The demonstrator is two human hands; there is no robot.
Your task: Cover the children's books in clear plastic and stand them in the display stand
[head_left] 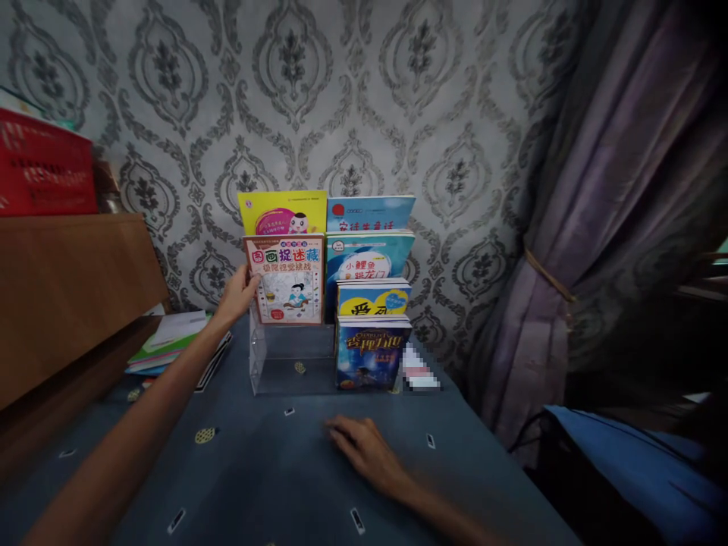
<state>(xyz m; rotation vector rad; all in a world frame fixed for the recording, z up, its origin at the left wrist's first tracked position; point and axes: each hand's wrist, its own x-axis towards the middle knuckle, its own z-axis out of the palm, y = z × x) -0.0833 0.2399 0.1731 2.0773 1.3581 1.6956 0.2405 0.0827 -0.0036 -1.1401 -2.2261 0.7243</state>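
Note:
My left hand (237, 293) reaches forward and grips the left edge of a children's book with a red-lettered cover (284, 279), which stands in the second tier of a clear acrylic book rack (273, 364). A yellow book (283, 211) stands behind it. On the rack's right side stand several more books, stepped down to a dark blue one (372, 353) in front. My right hand (364, 450) rests flat on the blue tablecloth (273, 470), fingers stretched out, holding nothing.
A stack of papers and thin books (174, 341) lies left of the rack. A wooden headboard-like panel (68, 296) with a red crate (42, 167) on top stands at left. A tied purple curtain (574, 250) hangs at right over a blue object (637, 462).

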